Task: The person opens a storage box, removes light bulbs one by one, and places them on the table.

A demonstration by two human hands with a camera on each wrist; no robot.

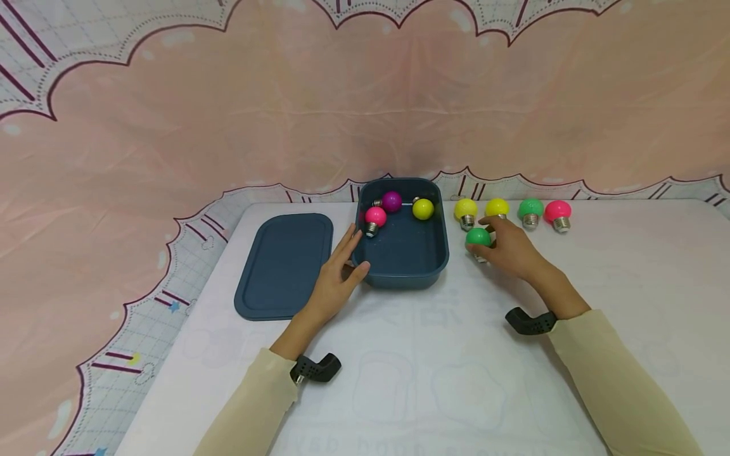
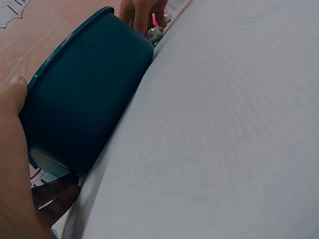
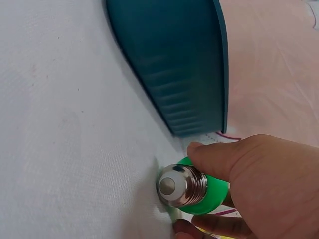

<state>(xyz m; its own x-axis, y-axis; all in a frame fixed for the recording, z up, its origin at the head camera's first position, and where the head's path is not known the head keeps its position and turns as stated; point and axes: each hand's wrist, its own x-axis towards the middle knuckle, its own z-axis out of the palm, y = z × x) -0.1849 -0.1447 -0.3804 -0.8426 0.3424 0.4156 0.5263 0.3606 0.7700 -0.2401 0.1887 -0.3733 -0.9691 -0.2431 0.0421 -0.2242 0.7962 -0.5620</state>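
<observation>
Right hand (image 1: 510, 250) pinches green bulb (image 1: 478, 237) at container's (image 1: 402, 269) 3 o'clock: light, smooth, fragile, best gripped at globe; left hand (image 1: 336, 278) rests open against container

Close to the lens, the right hand (image 3: 269, 189) pinches a green bulb (image 3: 202, 191) between thumb above and a fingertip below, the bulb's silver screw base (image 3: 180, 185) pointing toward the camera and lying low over the white table surface (image 3: 70, 139); whether it touches the surface is hard to tell. Beyond it stands the dark teal container (image 3: 174, 64), seen from outside, its rim edge to the right. A pink cloth (image 3: 274, 69) fills the background on the right.
</observation>
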